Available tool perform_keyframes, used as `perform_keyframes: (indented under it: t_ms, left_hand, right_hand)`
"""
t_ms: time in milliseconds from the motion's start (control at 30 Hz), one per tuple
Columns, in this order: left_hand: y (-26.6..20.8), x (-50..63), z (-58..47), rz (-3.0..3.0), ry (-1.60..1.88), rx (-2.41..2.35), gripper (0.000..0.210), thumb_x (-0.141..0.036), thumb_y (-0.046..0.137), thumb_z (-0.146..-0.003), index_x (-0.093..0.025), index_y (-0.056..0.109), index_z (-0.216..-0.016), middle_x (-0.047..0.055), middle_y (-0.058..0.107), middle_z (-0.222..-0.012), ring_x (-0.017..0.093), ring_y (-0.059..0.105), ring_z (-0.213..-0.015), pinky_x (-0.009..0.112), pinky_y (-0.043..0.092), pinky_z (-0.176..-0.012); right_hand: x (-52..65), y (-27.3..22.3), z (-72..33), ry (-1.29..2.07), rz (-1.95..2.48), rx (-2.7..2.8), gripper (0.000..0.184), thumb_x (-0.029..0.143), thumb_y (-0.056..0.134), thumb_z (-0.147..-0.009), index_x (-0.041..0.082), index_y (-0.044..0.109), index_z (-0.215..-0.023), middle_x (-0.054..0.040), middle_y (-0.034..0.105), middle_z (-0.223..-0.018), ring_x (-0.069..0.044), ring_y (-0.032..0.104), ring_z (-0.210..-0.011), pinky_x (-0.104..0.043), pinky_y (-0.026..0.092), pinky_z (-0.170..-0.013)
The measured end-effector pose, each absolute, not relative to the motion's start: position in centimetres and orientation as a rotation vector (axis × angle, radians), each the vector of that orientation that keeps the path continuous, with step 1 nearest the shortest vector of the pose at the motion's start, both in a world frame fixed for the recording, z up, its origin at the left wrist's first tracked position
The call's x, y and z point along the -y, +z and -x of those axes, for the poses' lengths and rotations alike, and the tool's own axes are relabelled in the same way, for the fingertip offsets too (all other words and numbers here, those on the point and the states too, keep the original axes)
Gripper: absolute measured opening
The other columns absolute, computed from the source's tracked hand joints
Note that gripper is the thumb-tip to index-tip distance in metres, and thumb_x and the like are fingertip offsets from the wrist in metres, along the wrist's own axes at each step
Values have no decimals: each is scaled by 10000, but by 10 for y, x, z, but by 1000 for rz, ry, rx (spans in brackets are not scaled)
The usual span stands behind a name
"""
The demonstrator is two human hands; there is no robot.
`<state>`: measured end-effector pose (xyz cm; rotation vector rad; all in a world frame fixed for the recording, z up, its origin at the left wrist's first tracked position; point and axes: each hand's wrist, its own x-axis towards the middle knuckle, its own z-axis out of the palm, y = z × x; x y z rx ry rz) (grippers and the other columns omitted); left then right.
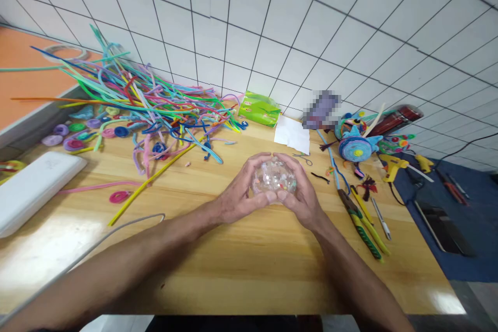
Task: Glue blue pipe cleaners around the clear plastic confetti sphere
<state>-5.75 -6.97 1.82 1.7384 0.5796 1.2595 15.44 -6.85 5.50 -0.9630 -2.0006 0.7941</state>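
Observation:
Between my two hands is a clear, rounded ball-like object [274, 176] with small coloured bits showing in it. My left hand [249, 187] curves around its left side, and my right hand [301, 187] wraps its right side. Both thumbs press on the near side, their tips almost meeting, while the fingers close round the far side. The clear ball sits at or just over the wooden table [249, 259]; whether it rests on the wood I cannot tell. Small scissors [303, 158] lie just beyond my right hand.
Tangled pipe cleaners [155, 98] fill the back left, with coiled discs around them. A white power bank-like box [39, 187] stands left. Behind are a green packet [259, 109] and white paper [293, 134]. Right are pliers [360, 225], a blue craft piece [356, 148] and a yellow glue gun [391, 166].

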Motion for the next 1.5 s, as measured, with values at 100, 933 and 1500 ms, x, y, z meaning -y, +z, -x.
perform_keyframes:
  t_ms: [100,933,1500]
  left_hand:
    - [17,71,58,-1675,1259,-574,627,-432,650,-1031,-263,364,-1563,141,467,-1553,318,479,-1469,518,422,-1244]
    - [10,68,57,-1746,1232,-538,651,-433,621,-1056,-282,326,-1617,143,422,-1611,318,423,-1528,532,367,-1289]
    - [8,63,53,-1204,1176,-657,638,-499,748,-937,-229,567,-1486,102,644,-1482,301,611,-1342,410,504,-1148]
  right_hand:
    - [70,51,-152,730,931,1993,684,585,651,-984,269,488,-1568,-133,541,-1568,-368,508,-1463,-587,425,-1235]
    - [61,44,-156,490,810,2137,663,587,567,-1024,301,443,-1610,-135,570,-1518,-368,547,-1423,-599,474,-1184]
    - [55,40,-156,517,838,2245,827,646,683,-951,270,401,-1633,-174,518,-1614,-386,496,-1504,-612,441,-1232]
